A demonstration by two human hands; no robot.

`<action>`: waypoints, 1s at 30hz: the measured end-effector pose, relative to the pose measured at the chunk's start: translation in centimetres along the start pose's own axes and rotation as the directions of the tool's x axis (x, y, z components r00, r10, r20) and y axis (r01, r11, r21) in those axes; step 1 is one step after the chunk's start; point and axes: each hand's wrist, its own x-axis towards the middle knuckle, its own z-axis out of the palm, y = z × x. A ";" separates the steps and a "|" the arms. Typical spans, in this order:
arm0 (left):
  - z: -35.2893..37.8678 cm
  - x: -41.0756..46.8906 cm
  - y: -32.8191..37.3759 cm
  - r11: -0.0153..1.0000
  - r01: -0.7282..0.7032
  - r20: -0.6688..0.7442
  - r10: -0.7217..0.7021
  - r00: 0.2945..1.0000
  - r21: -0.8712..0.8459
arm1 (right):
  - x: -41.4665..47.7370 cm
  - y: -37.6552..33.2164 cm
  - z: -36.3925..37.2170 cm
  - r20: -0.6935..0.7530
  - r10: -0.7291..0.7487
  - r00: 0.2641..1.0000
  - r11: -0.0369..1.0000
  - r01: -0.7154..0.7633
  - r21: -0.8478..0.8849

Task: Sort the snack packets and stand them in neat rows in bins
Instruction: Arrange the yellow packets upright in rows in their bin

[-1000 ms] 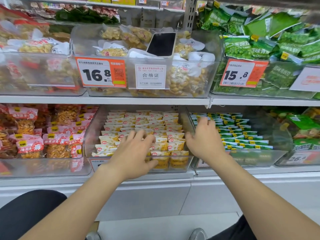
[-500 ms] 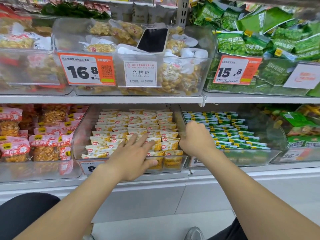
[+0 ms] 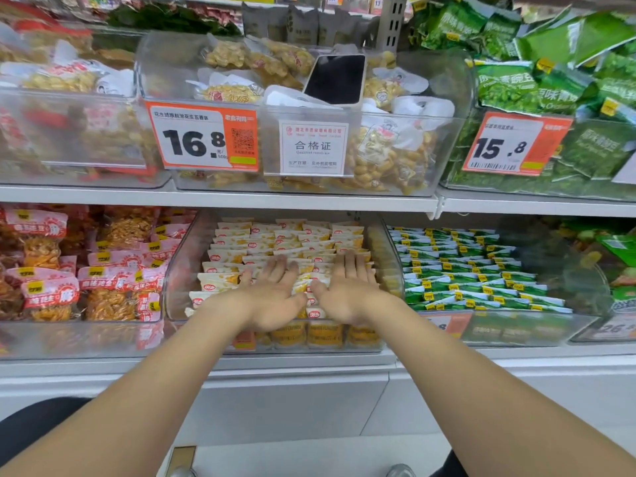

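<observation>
Head view: both arms reached forward into the lower shelf (image 3: 309,361) of a shop rack. The left hand (image 3: 272,297) lay flat, palm down, fingers straight and a little spread, pressing on the tops of the yellow-and-white snack packets (image 3: 285,242). It gripped nothing. The right hand (image 3: 347,294) sat just beside it, thumbs nearly meeting, also flat with straight fingers resting on the same packets and holding nothing.

Those packets stood upright in tidy rows, near to far, inside the clear middle bin (image 3: 179,270). To the right, a second clear bin (image 3: 537,325) held green packets (image 3: 464,266), also standing in rows. To the left, red-and-pink packets (image 3: 113,280) filled another bin, more loosely.

Up on the white upper shelf (image 3: 241,201), a clear tub (image 3: 444,149) carried bags of pale nuts, and a phone (image 3: 335,79) leaned, screen dark, on top of them. An orange price tag (image 3: 203,137) reading 16.8 and a white certificate card (image 3: 313,148) hung on that tub's front. Farther right, green bags (image 3: 550,80) were heaped behind a second orange tag (image 3: 512,144) reading 15.8.

Below the rack ran a plain grey base panel (image 3: 292,407), and a strip of pale floor (image 3: 292,456) showed at the near edge, with a dark trouser leg (image 3: 31,425) at the left corner.
</observation>
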 end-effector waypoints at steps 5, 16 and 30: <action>0.0 0.9 0.1 0.999 0.029 0.050 -0.028 0.998 -0.025 | 0.4 0.5 0.0 0.043 -0.035 0.998 0.998 0.033 0.044; -2.0 -0.3 2.9 0.971 -0.232 -0.241 0.241 0.940 0.065 | -5.3 3.6 -6.2 -0.116 -0.298 0.948 0.952 0.285 -0.115; -1.9 -0.4 3.1 0.981 -0.171 -0.238 0.146 0.960 -0.087 | -4.9 2.4 -5.5 0.014 -0.381 0.924 0.855 0.358 -0.374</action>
